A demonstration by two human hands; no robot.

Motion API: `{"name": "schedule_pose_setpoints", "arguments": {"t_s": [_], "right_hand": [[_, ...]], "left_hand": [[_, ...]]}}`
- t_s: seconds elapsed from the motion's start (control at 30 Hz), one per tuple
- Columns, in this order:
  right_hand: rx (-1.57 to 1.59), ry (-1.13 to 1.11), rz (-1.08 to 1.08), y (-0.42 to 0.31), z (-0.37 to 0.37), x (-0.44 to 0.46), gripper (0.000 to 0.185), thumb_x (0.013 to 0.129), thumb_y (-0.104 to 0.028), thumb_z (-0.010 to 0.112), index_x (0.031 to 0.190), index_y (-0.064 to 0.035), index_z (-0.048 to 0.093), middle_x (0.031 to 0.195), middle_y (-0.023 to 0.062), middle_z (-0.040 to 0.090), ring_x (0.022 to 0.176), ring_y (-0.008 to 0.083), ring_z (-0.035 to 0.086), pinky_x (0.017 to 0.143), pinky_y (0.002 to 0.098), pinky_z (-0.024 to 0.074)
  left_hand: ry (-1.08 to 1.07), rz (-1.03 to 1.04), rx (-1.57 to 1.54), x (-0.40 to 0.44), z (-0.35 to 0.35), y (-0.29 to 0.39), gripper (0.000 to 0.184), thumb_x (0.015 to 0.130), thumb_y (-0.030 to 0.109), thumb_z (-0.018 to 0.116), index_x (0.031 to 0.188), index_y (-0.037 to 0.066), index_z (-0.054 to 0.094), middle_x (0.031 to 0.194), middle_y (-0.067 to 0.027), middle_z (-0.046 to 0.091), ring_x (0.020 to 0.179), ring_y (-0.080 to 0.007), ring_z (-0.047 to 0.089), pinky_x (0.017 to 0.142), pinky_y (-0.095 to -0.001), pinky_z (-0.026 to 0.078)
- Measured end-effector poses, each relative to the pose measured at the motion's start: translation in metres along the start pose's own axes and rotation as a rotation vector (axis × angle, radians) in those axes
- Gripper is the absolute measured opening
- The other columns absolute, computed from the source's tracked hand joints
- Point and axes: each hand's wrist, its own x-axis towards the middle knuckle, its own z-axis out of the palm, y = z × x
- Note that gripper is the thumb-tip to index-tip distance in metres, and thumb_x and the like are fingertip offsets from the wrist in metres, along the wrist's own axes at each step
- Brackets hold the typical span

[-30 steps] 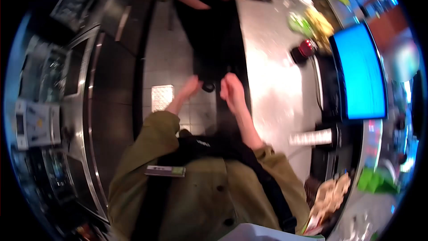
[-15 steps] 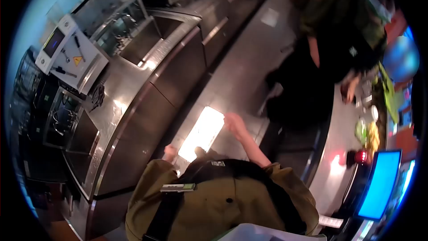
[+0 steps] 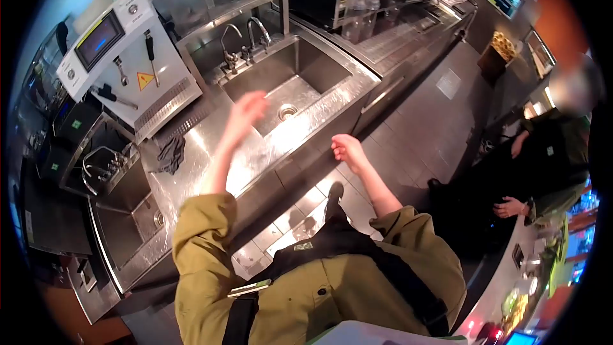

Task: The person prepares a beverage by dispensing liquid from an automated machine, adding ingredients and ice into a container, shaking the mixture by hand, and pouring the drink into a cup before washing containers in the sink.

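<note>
My left hand (image 3: 248,114) is raised over the front left part of a steel sink (image 3: 313,67). Its fingers are stretched out, slightly smeared by motion, and nothing shows in them. Above the floor, in front of the counter's edge, my right hand (image 3: 347,148) has its fingers curled in, with no object visible in it. Two curved taps (image 3: 258,33) stand behind the sink basin. A dark cloth (image 3: 171,154) lies on the steel counter (image 3: 204,147), left of my left forearm.
A white machine (image 3: 137,57) with a screen and a warning triangle stands at the left. Another sink (image 3: 137,217) is at the lower left. A co-worker in dark clothes (image 3: 511,172) stands at the right, beside another counter. Jugs and clear containers (image 3: 362,9) stand farther back.
The view has swung left from the aisle to the sink counter. My left hand has risen from low beside the counter to over the sink. The co-worker now appears farther right.
</note>
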Motion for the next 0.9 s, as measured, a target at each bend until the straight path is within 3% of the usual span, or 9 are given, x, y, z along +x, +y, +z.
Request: {"name": "schedule_pose_setpoints", "arguments": {"t_s": [0.2,0.33,0.47,0.53,0.67,0.77,0.8,0.87,0.9], "right_hand": [[-0.186,-0.090,-0.274,-0.105,0.017,0.208,0.026,0.080,-0.016,0.057,0.101,-0.0024,0.052,0.075,0.0042,0.056,0.059,0.0089,0.051,0.050,0.0222,0.0429],[-0.359,-0.311,-0.443,-0.183,0.050,0.269,0.037,0.080,-0.018,0.060,0.110,-0.0024,0.047,0.082,0.0054,0.057,0.065,0.0094,0.054,0.052,0.0237,0.0447],[-0.423,-0.267,-0.450,-0.206,0.026,0.339,0.029,0.081,-0.016,0.059,0.106,-0.0026,0.052,0.082,0.0033,0.059,0.064,0.0071,0.053,0.051,0.0199,0.0428],[-0.429,-0.208,-0.391,-0.201,0.016,0.363,0.029,0.080,-0.017,0.059,0.104,-0.0021,0.053,0.079,0.0029,0.059,0.062,0.0070,0.053,0.051,0.0198,0.0428],[-0.527,-0.312,-0.504,-0.209,0.025,0.388,0.027,0.080,-0.014,0.059,0.103,-0.0014,0.053,0.079,0.0020,0.058,0.065,0.0064,0.053,0.055,0.0202,0.0437],[-0.434,-0.501,-0.779,-0.262,0.086,0.351,0.035,0.078,-0.008,0.059,0.111,-0.0015,0.049,0.100,0.0078,0.055,0.085,0.0116,0.056,0.077,0.0255,0.0445],[-0.488,-0.538,-1.029,-0.294,0.110,0.324,0.044,0.075,-0.005,0.062,0.116,-0.0021,0.046,0.114,0.0117,0.048,0.096,0.0174,0.054,0.081,0.0287,0.0439],[-0.305,-0.595,-1.243,-0.331,0.151,0.288,0.061,0.071,-0.019,0.069,0.123,-0.0050,0.041,0.129,0.0169,0.034,0.107,0.0282,0.050,0.083,0.0345,0.0478],[-0.375,-0.527,-1.459,-0.353,0.160,0.267,0.066,0.070,-0.029,0.068,0.125,-0.0051,0.040,0.132,0.0188,0.032,0.113,0.0335,0.043,0.089,0.0413,0.0420]], "left_hand": [[0.601,0.155,-0.005,0.234,-0.112,0.028,0.020,0.084,0.015,0.055,0.099,0.003,0.060,0.088,-0.0034,0.061,0.080,-0.0085,0.055,0.069,-0.0215,0.043],[1.272,0.099,0.676,0.372,-0.156,0.032,0.054,0.072,0.035,0.067,0.108,-0.002,0.053,0.101,-0.0178,0.058,0.094,-0.0314,0.056,0.084,-0.0360,0.043],[1.443,-0.052,0.393,0.429,-0.158,0.043,0.055,0.068,0.040,0.068,0.103,0.000,0.054,0.100,-0.0197,0.058,0.090,-0.0331,0.057,0.081,-0.0403,0.044],[1.524,-0.020,0.453,0.418,-0.155,0.042,0.040,0.069,0.030,0.069,0.090,-0.001,0.054,0.086,-0.0159,0.060,0.078,-0.0281,0.058,0.072,-0.0373,0.045],[1.517,0.343,0.266,0.389,-0.190,0.029,0.018,0.071,0.013,0.066,0.072,0.000,0.054,0.068,-0.0061,0.058,0.060,-0.0150,0.053,0.058,-0.0280,0.044],[1.380,0.383,0.219,0.323,-0.129,0.064,0.009,0.074,0.008,0.062,0.075,0.002,0.055,0.068,-0.0017,0.056,0.060,-0.0099,0.048,0.058,-0.0241,0.041],[1.317,0.338,0.246,0.299,-0.103,0.077,0.007,0.075,0.007,0.060,0.077,0.003,0.056,0.070,-0.0016,0.056,0.061,-0.0093,0.048,0.059,-0.0231,0.040],[1.210,0.391,0.210,0.253,-0.068,0.096,0.008,0.075,0.005,0.059,0.082,0.002,0.056,0.075,-0.0029,0.057,0.065,-0.0091,0.049,0.060,-0.0230,0.040],[1.277,0.323,0.333,0.233,-0.057,0.101,0.015,0.074,0.004,0.059,0.088,0.001,0.056,0.079,-0.0044,0.058,0.066,-0.0098,0.050,0.060,-0.0238,0.041]]}}
